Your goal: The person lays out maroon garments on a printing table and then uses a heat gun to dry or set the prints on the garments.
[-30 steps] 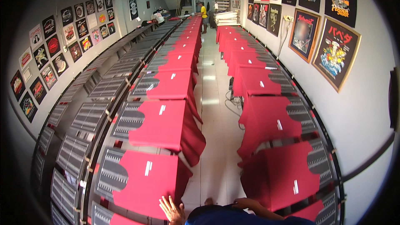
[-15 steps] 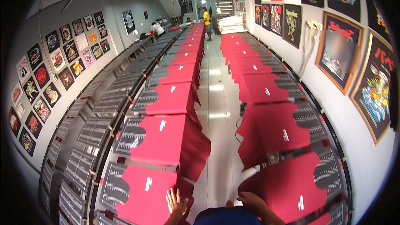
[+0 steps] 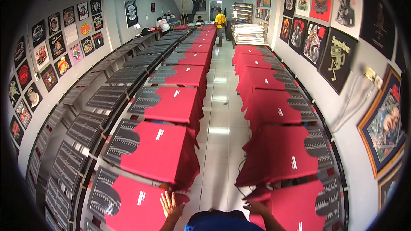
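Observation:
My left hand (image 3: 171, 205) is open, its fingers spread over the aisle-side edge of the nearest red shirt (image 3: 132, 211) in the left row. That shirt lies stretched over a dark grey board (image 3: 104, 196) and has a small white print. My right hand (image 3: 255, 208) is beside the aisle-side edge of the nearest red shirt (image 3: 295, 201) in the right row. Its back is toward me and its fingers are partly hidden, so whether it pinches the cloth cannot be made out. More red shirts (image 3: 173, 100) on boards continue ahead on both sides, their lower parts hanging toward the aisle.
A tiled aisle (image 3: 216, 145) runs between the rows. Bare grey boards (image 3: 77, 126) line the far left. A dark rail (image 3: 327, 137) edges the right row. Ahead stand a person in yellow (image 3: 220, 20), another in white (image 3: 163, 25), and stacked frames (image 3: 249, 34).
My viewpoint has moved forward along the aisle, and shirts and wall prints have slid toward me. Both hands have travelled along the shirts' edges. The person in yellow appears larger.

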`<state>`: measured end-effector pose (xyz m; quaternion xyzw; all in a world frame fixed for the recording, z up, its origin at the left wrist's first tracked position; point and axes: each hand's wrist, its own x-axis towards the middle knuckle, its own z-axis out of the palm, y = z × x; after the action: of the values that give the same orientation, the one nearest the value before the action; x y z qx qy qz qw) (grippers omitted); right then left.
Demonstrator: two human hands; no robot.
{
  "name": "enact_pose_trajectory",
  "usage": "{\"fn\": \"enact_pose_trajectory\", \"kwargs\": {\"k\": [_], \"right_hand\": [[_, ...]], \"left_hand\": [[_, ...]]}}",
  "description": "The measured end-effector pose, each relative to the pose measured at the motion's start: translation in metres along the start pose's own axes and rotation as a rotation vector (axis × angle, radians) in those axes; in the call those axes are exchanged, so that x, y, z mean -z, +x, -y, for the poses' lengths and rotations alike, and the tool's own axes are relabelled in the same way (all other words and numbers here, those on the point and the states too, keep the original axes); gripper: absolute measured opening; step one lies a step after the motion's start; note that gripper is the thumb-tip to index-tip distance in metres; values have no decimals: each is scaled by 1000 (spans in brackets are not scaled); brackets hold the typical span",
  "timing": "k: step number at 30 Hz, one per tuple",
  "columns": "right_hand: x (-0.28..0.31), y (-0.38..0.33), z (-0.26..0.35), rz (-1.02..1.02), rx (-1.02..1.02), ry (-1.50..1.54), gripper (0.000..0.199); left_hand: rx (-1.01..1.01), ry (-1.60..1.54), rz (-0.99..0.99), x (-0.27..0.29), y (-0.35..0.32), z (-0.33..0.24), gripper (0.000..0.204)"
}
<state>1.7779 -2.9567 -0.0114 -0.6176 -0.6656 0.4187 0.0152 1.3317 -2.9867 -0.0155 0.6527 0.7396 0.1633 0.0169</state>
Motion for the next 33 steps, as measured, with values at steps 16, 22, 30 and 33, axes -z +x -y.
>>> {"fn": "enact_pose_trajectory", "kwargs": {"k": [16, 22, 30, 33], "right_hand": [[451, 560, 107, -90, 139, 141, 47], [619, 797, 189, 25, 427, 54, 49], [711, 1007, 83, 101, 5, -2, 64], [745, 1075, 66, 182, -154, 92, 61]], "left_hand": [[50, -9, 69, -141, 637, -114, 89], [199, 12, 6, -197, 828, -145, 84], [53, -62, 83, -278, 1206, -208, 86], [-62, 73, 116, -308, 1349, -235, 82]]}}
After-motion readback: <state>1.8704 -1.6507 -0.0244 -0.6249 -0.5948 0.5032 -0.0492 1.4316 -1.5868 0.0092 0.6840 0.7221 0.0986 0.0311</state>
